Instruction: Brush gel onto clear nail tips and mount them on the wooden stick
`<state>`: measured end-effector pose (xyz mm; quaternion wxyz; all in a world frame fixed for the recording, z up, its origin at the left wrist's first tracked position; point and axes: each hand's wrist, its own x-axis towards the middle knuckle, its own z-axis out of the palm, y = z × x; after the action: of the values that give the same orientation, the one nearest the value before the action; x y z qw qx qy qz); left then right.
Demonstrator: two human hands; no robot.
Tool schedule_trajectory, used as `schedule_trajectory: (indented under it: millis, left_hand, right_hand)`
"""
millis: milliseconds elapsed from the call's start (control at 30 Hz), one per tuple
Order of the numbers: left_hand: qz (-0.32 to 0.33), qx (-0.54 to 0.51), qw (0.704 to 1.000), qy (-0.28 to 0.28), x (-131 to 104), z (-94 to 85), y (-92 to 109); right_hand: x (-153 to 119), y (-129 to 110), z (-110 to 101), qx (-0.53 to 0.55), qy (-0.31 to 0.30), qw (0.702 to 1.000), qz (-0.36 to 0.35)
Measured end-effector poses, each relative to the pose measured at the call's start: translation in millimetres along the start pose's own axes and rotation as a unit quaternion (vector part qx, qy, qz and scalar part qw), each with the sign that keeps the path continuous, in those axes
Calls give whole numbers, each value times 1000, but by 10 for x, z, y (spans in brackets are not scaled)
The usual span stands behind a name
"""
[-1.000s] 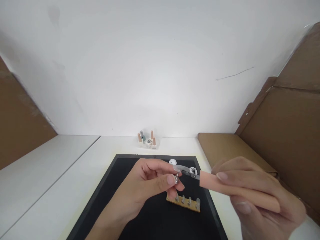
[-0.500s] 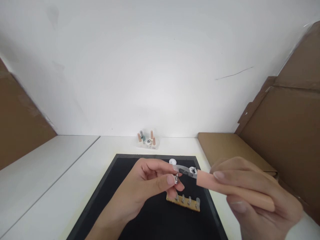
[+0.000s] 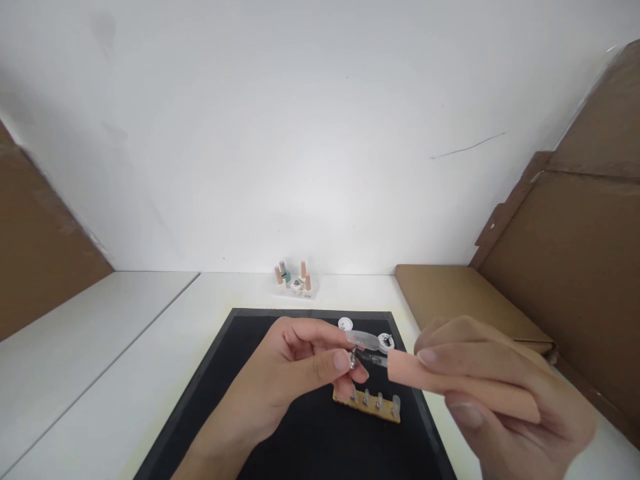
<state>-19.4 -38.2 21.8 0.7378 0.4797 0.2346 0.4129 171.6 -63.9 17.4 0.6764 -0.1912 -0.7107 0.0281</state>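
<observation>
Between thumb and fingers, my left hand (image 3: pixel 295 367) pinches a small silver metal holder (image 3: pixel 353 360). A translucent nail tip (image 3: pixel 363 341) extends to the right from it. My right hand (image 3: pixel 505 393) grips a peach-coloured brush cap (image 3: pixel 450 383). Its dark brush (image 3: pixel 371 359) lies just below the nail tip, with the bristle end close to the metal holder; whether they touch is unclear. Below the hands, a yellowish strip (image 3: pixel 373 408) carries several small clear tips on metal stands.
A black mat (image 3: pixel 295 433) covers the middle of the white table. Two small round white dishes (image 3: pixel 345 324) (image 3: pixel 385 342) lie near its back right. Behind it stands a clear tray (image 3: pixel 296 292) with several bottles. Cardboard (image 3: pixel 465 293) lies at the right.
My right hand has moved slightly left and the brush has gone down and left, from over the nail tip to beneath it. My left hand has hardly moved.
</observation>
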Motion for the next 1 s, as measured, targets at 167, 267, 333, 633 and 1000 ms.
schedule_trajectory:
  millis: [167,267,333,633,1000]
  left_hand:
    - [-9,12,1000,2,-2,5,4]
    - [-8,8,1000,5,-6,5,11]
    - [-5,-2,1000,3,-5,0,10]
    - [-13,-5,1000,-3,2,16,27]
    - [-4,-12,1000,-11,11,-7,12]
  right_hand:
    - [5,6,-5,4,10,1000,-1]
    - [15,-5,-10,-2,-1,1000,-3]
    - [9,-13,-10,-3,0,1000,5]
    - [28,-18,5,6,2,1000,-2]
    - [26,-19,-10,6,-17,1000,4]
